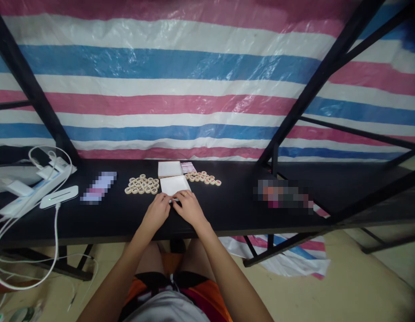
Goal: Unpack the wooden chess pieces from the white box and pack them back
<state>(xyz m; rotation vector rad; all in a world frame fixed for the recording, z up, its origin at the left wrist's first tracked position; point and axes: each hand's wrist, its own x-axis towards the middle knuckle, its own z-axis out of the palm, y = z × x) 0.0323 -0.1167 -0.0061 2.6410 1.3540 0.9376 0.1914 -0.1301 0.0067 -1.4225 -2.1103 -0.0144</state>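
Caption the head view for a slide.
Left hand and right hand at an open box set between black-marked discs and red-marked discs.

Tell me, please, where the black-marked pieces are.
In the head view, the black-marked pieces lie on the table, just left of the open white box.

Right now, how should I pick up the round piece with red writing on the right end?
Probably pinch the round piece by its rim, near and far edges, bringing the right hand in from the right. It lies flat like a thick disc, and the next piece sits close on its left.
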